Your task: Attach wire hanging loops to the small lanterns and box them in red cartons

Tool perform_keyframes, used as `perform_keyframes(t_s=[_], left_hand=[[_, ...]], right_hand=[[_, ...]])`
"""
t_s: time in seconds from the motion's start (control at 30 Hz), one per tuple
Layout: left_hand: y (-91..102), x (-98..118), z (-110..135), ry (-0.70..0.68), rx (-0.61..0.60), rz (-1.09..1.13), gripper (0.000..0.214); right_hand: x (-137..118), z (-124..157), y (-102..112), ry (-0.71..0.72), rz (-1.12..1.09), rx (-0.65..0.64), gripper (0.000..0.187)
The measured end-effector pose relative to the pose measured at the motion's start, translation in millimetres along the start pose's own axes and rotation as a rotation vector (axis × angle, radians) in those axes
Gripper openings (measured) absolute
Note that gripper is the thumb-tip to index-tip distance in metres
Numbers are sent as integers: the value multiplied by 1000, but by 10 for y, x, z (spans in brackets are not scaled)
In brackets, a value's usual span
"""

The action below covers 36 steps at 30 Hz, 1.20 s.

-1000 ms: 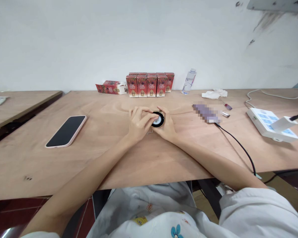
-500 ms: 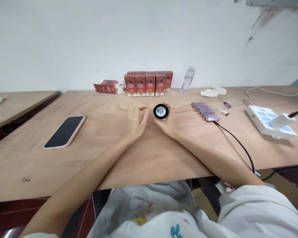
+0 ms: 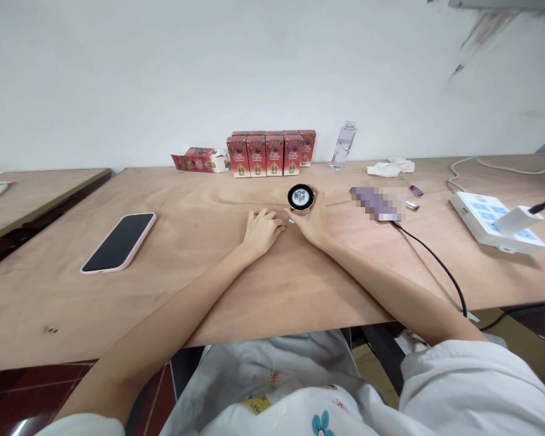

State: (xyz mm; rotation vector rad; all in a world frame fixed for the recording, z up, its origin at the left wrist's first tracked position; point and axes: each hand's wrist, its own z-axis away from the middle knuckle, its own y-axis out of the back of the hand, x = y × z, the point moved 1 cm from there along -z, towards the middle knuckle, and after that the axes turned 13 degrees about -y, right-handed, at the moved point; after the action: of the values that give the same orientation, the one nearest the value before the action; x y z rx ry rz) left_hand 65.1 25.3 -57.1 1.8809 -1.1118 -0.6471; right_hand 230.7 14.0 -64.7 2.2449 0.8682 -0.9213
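My right hand (image 3: 313,224) is closed around the side of a round black disc with a gold rim (image 3: 301,197). Its face has a white centre with a small silvery part in it, turned up toward me. To the left of it, my left hand (image 3: 264,233) rests low on the table, back up, with its fingers curled down and drawn together. What its fingertips pinch, if anything, is hidden. A tiny white piece (image 3: 291,221) shows between the two hands. The thin bent wire is out of sight near my left hand.
Red printed boxes (image 3: 275,155) stand in rows by the wall, with an opened box (image 3: 200,160) lying beside them. A clear bottle (image 3: 344,145), crumpled tissue (image 3: 390,168), screwdriver (image 3: 415,191), cabled purple phone (image 3: 376,203) and power strip (image 3: 495,221) are right. A pink-cased phone (image 3: 118,242) lies left.
My left hand has turned over and come down onto the table where the thin bent wire lay, its fingers curling. My right hand has moved the round disc slightly away and to the right.
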Motion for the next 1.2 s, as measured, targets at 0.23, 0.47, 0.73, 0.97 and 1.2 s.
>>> perform_keyframes(t_s=[0.23, 0.47, 0.73, 0.97, 1.2], left_hand=[[158, -137, 59, 133, 198, -25, 15], [521, 5, 54, -34, 645, 16, 20], [546, 169, 42, -144, 579, 2, 20], [524, 109, 33, -126, 534, 28, 17], [517, 111, 42, -128, 555, -11, 16]], right_hand=[[-146, 133, -2, 97, 53, -76, 74], [-233, 204, 11, 208, 71, -176, 72], [-236, 223, 1, 235, 71, -197, 71], [-243, 217, 6, 225, 69, -222, 70], [-264, 226, 15, 247, 70, -209, 68]])
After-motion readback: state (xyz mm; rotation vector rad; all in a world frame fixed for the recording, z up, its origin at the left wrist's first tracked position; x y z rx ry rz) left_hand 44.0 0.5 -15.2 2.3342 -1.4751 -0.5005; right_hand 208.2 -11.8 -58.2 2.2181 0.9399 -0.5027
